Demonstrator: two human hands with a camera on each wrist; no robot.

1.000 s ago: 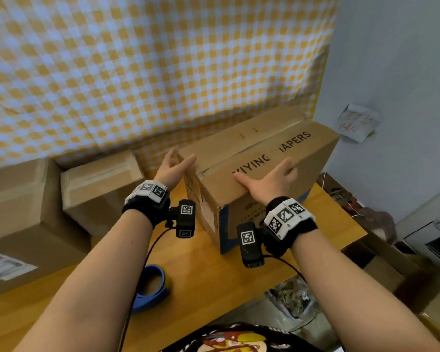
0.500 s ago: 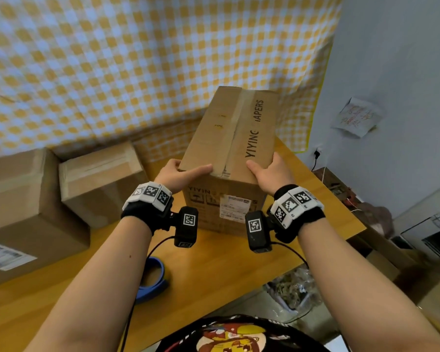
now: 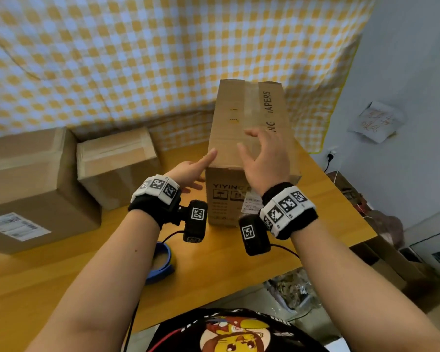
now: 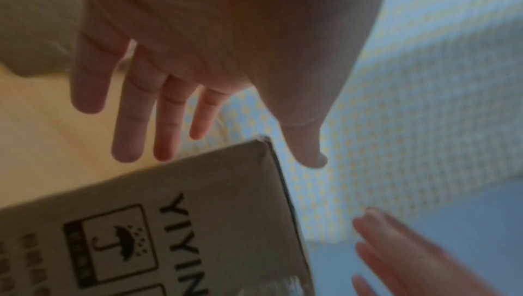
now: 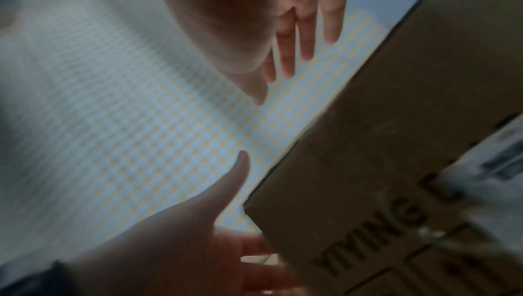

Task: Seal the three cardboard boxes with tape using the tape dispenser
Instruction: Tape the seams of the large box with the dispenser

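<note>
Head camera looks steeply down across the table (image 3: 239, 262); both wrist cameras peer close along open palms, sharing the printed box (image 3: 249, 138) at twelve o'clock.

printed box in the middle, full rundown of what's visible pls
The printed box is brown cardboard and stands on the wooden table, its long side running away from the camera. A glossy tape strip runs along the top seam beside black lettering. The near end shows "YIYING", handling symbols and a white label. The left hand has its thumb at the near top corner; the right hand hovers open above.
</note>
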